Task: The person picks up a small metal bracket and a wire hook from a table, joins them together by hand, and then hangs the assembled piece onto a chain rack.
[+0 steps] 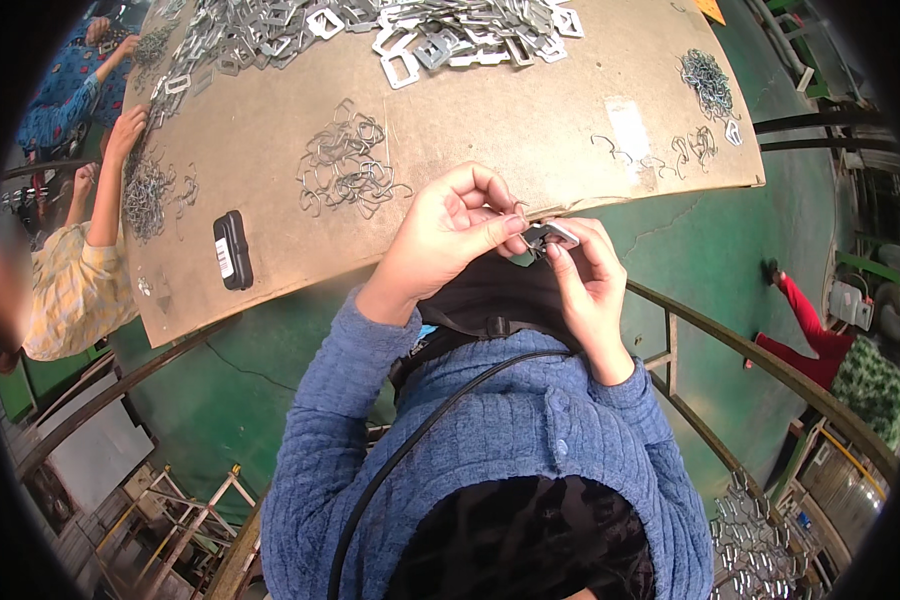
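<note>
Just past the table's front edge, both of my hands meet over a small piece of metalwork. My right hand (pixel 592 272) is closed, pinching a flat silver metal buckle (pixel 560 236) between thumb and fingers. With thumb and forefinger together, my left hand (pixel 458 228) grips a thin bent wire clip (pixel 520 208) at the buckle's left side. Fingers partly hide where the clip and buckle meet, so I cannot tell whether they are joined. A loose pile of similar wire clips (pixel 355 165) lies on the table beyond my left hand.
A large heap of silver buckles (pixel 470 30) covers the table's (pixel 510 125) far side. More wire clips (pixel 708 82) lie at the right. A black case (pixel 233 250) rests near the left front edge. A co-worker's hand (pixel 128 130) reaches in at left; metal rails (pixel 730 350) stand beside me.
</note>
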Tool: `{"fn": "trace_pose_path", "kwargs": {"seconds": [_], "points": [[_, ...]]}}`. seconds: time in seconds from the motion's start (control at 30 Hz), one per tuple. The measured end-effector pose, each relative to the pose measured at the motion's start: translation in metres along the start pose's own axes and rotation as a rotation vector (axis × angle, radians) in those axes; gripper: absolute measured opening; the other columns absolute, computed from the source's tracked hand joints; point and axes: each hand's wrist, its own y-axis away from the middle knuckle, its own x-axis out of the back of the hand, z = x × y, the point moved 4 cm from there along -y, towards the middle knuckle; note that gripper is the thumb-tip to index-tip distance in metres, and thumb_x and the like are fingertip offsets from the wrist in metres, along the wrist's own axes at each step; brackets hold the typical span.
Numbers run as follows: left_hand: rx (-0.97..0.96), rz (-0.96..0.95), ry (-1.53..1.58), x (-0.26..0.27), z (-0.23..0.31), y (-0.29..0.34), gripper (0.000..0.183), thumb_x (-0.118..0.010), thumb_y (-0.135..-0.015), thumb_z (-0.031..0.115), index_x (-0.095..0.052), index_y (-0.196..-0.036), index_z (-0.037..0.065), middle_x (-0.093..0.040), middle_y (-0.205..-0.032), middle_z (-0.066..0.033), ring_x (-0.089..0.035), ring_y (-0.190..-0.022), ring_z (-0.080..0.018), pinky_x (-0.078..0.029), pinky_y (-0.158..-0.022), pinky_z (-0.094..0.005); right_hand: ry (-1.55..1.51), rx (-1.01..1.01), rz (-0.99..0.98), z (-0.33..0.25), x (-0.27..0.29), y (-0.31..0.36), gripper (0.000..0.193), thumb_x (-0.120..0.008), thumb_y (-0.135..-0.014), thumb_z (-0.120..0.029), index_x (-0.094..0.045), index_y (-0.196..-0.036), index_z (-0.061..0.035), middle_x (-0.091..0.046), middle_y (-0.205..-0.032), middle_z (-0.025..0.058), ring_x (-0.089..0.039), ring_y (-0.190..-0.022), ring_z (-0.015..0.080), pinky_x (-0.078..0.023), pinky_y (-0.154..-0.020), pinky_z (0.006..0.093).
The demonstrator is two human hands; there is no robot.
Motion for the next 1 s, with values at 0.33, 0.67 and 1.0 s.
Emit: {"fn": "trace_pose_path", "kwargs": {"seconds": [0.33, 0.67, 1.0], "points": [[0.055, 0.046, -0.023, 0.001, -0.009, -0.003, 0.016, -0.064, -0.084, -0.001, -0.049, -0.09, 0.002, -0.06, -0.085, -0.0091, -0.066, -0.071, -0.0163, -0.055, -0.062, -0.0251, -0.043, 0.051, -0.006, 0.001, -0.001, 0.002, 0.019, -0.062, -0.082, 0.003, -0.065, -0.1, 0.0, -0.063, -0.093, 0.0099, -0.06, -0.086, 0.0186, -0.048, -0.077, 0.0275], [-0.212, 0.094, -0.411, -0.015, -0.006, 0.008, 0.019, -0.062, -0.08, -0.012, -0.049, -0.082, 0.002, -0.057, -0.083, -0.0068, -0.06, -0.083, -0.013, -0.05, -0.075, -0.0253, 0.085, 0.135, -0.023, -0.004, -0.002, -0.001, 0.017, -0.069, -0.076, -0.001, -0.066, -0.093, -0.002, -0.061, -0.081, 0.0079, -0.06, -0.073, 0.018, -0.048, -0.063, 0.0286], [-0.33, 0.277, -1.27, 0.069, 0.046, -0.072, 0.034, -0.063, -0.085, 0.023, -0.061, -0.112, 0.002, -0.061, -0.102, -0.0116, -0.06, -0.091, -0.0201, -0.048, -0.08, -0.0326, 0.122, 0.191, 0.002, 0.0, -0.001, 0.002, 0.013, -0.07, -0.074, 0.001, -0.067, -0.087, -0.0019, -0.062, -0.079, 0.0083, -0.06, -0.07, 0.0186, -0.048, -0.061, 0.0276]]}}
